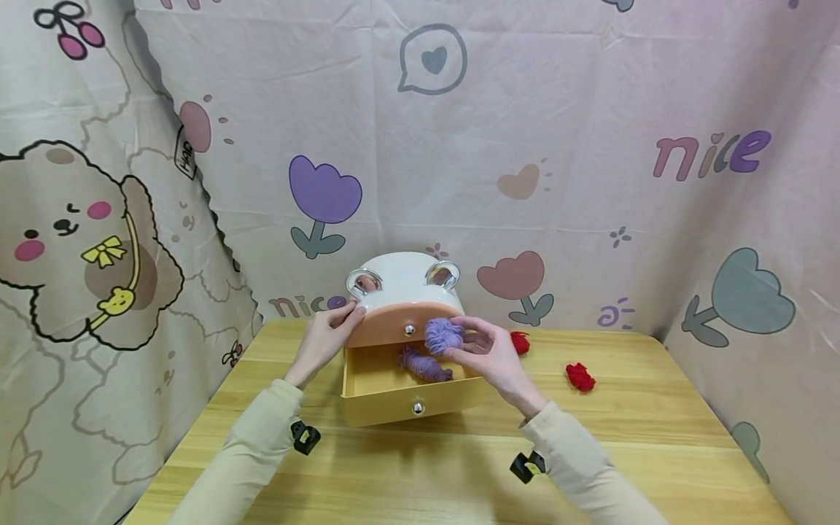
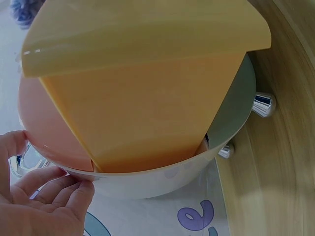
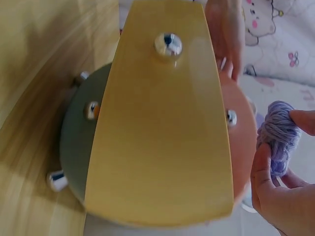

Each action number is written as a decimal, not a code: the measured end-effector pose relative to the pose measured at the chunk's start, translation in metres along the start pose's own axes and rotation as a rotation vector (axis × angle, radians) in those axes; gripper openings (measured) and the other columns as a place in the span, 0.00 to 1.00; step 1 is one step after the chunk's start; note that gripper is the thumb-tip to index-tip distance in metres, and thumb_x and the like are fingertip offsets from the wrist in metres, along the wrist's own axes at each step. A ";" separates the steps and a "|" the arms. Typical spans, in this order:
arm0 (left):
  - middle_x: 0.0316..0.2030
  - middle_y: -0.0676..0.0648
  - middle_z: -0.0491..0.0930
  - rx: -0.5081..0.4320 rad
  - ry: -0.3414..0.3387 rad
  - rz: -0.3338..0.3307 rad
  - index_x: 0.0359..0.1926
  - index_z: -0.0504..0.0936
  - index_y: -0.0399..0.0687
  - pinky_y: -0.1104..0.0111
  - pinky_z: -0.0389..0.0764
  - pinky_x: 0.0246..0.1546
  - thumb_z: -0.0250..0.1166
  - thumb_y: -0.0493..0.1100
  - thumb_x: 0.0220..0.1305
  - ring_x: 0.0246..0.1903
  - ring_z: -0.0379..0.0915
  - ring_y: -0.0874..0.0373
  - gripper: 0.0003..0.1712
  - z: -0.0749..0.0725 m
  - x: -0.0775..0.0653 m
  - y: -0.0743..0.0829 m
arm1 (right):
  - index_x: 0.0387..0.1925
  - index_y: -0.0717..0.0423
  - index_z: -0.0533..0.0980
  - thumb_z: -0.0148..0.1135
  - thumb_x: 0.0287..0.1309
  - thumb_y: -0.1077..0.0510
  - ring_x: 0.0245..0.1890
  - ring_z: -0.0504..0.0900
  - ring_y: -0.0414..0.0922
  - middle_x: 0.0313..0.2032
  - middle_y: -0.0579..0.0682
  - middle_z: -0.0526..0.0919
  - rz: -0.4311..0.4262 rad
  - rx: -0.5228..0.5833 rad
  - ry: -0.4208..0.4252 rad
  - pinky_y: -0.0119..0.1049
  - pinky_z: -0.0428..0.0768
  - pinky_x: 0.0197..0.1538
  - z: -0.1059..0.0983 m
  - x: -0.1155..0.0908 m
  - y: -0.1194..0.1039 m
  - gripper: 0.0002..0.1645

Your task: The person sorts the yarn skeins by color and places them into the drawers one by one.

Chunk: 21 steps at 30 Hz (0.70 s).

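Observation:
A small white drawer box (image 1: 410, 275) with silver round ears stands on the table, its yellow drawer (image 1: 380, 408) pulled out below a closed orange-pink drawer (image 1: 377, 326). A purple yarn bundle (image 1: 425, 366) lies inside the yellow drawer. My left hand (image 1: 326, 339) holds the box's upper left edge, thumb and fingertips at the rim beside the pink drawer (image 2: 47, 118). Between the thumb and fingers of my right hand (image 1: 492, 357) is a lighter purple yarn bundle (image 3: 280, 132), held up in front of the pink drawer, above the open one's right side.
Two red yarn pieces lie on the wooden table (image 1: 623, 430) to the right: one red bundle (image 1: 520, 343) partly behind my right hand, another red bundle (image 1: 580, 377) farther out. A printed curtain (image 1: 420, 146) hangs behind and along both sides.

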<state>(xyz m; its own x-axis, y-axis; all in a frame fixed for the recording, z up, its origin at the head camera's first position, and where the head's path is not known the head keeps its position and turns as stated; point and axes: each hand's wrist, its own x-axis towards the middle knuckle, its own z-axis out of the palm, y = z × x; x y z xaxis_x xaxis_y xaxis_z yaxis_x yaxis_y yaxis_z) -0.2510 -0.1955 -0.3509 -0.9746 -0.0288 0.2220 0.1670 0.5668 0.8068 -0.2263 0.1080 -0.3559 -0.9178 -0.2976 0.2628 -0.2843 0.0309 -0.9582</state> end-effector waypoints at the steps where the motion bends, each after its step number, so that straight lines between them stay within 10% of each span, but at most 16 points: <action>1: 0.69 0.36 0.71 0.001 0.000 0.000 0.70 0.71 0.42 0.50 0.73 0.68 0.59 0.57 0.73 0.68 0.70 0.42 0.34 0.000 0.000 0.000 | 0.62 0.66 0.74 0.72 0.53 0.67 0.44 0.86 0.38 0.56 0.68 0.80 -0.005 0.004 -0.013 0.28 0.84 0.51 0.003 0.001 -0.001 0.33; 21: 0.69 0.36 0.70 0.007 0.001 0.004 0.70 0.72 0.41 0.49 0.73 0.68 0.59 0.57 0.73 0.69 0.69 0.41 0.33 0.001 0.000 0.000 | 0.62 0.71 0.72 0.71 0.53 0.70 0.41 0.83 0.34 0.58 0.71 0.77 -0.049 0.088 -0.091 0.24 0.83 0.49 0.037 0.009 -0.005 0.34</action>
<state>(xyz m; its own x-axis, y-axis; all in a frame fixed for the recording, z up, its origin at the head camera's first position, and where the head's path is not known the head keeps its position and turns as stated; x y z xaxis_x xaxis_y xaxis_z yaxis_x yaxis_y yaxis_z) -0.2510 -0.1948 -0.3508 -0.9737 -0.0274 0.2260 0.1700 0.5726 0.8020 -0.2231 0.0695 -0.3531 -0.8735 -0.3819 0.3019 -0.2989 -0.0688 -0.9518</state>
